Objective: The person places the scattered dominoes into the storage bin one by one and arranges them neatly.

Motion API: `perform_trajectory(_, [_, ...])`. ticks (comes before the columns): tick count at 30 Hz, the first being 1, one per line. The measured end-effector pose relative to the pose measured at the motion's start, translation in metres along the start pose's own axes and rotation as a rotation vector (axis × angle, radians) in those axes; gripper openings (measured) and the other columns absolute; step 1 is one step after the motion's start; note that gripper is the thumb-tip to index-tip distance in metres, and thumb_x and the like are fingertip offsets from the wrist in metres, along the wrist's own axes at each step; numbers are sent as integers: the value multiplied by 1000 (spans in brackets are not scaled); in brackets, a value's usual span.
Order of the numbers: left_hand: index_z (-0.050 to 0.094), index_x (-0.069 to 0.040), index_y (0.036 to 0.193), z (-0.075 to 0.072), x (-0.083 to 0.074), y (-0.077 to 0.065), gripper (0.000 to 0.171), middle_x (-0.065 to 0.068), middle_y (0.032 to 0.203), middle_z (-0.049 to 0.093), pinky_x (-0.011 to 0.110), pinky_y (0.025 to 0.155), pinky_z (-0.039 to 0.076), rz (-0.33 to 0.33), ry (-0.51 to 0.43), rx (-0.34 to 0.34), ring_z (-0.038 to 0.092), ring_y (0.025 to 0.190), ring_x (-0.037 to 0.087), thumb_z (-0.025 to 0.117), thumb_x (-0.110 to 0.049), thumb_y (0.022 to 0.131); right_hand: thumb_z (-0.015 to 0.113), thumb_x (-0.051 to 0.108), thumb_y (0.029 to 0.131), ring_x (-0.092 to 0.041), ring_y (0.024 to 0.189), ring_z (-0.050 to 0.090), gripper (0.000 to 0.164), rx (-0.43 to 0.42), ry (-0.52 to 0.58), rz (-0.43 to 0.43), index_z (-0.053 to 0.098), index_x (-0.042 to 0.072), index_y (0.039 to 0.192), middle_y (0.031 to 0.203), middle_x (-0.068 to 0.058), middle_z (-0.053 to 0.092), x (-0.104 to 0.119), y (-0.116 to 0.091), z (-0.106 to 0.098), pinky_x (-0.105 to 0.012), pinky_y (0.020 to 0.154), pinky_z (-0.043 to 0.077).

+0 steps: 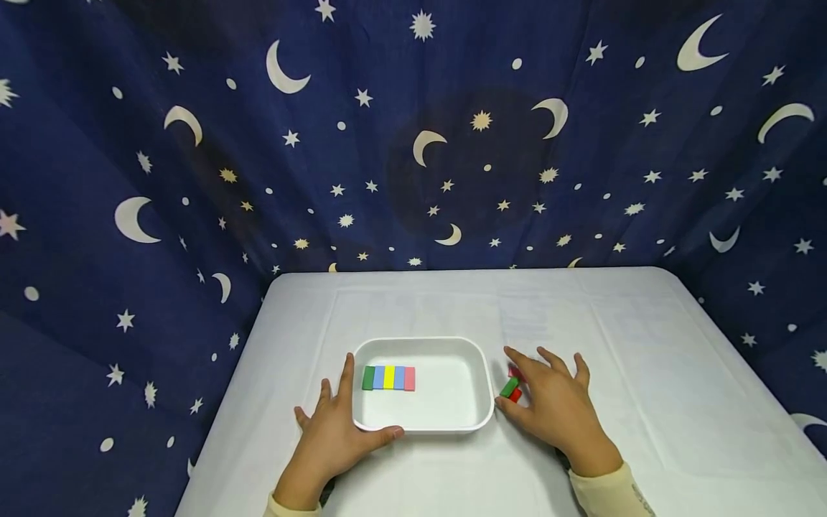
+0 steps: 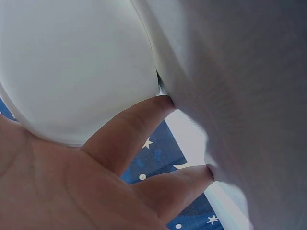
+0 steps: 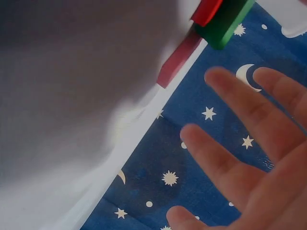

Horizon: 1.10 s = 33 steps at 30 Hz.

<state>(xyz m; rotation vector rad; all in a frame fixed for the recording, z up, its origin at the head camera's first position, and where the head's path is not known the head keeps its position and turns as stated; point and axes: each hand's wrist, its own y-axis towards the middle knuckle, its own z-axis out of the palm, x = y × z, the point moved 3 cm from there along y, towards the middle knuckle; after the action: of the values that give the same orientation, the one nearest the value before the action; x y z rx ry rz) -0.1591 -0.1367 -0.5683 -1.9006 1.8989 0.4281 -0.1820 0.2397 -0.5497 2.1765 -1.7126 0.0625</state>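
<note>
A white rectangular tray (image 1: 452, 395) lies on the table with a row of small blocks inside: green (image 1: 368, 378), blue (image 1: 379, 378), yellow (image 1: 389, 378), another blue (image 1: 399, 378) and pink (image 1: 410, 379). My left hand (image 1: 336, 434) spreads around the tray's front left corner, thumb along the front rim and index finger along the left side. To the tray's right, my right hand (image 1: 555, 406) reaches over a loose group of blocks, fingers spread apart. A green block (image 3: 225, 24), a red block (image 3: 206, 10) and a pink block (image 3: 180, 62) show there, partly hidden by the hand in the head view.
White cloth covers the table (image 1: 646, 359). Behind it and at both sides hangs a dark blue curtain (image 1: 388, 143) printed with moons and stars.
</note>
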Motion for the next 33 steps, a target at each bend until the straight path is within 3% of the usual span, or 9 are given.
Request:
perform_trajectory(15, [1,-31,172,-3,-1,2,154,19,153,54,94,99,8,-1,-6,-5,31,151,53,73,-99,53,92,52,75,-35,117,63,76,26,-6,31,69,20,140,96,6,78,-2,4,0,-81,110,12])
perform_trajectory(24, [1,-31,172,-2,0,2,155,18,153,55,94,99,8,-2,0,-9,32,151,52,72,-100,52,94,45,74,-30,113,64,69,23,4,21,72,22,135,99,8,78,-3,2,0,-80,110,15])
perform_trajectory(33, [1,-30,172,0,-1,0,155,19,153,55,94,98,7,-2,-8,6,31,151,54,72,-99,53,92,41,72,-28,106,64,64,23,-10,7,74,22,130,102,6,77,-4,-1,-1,-75,105,26])
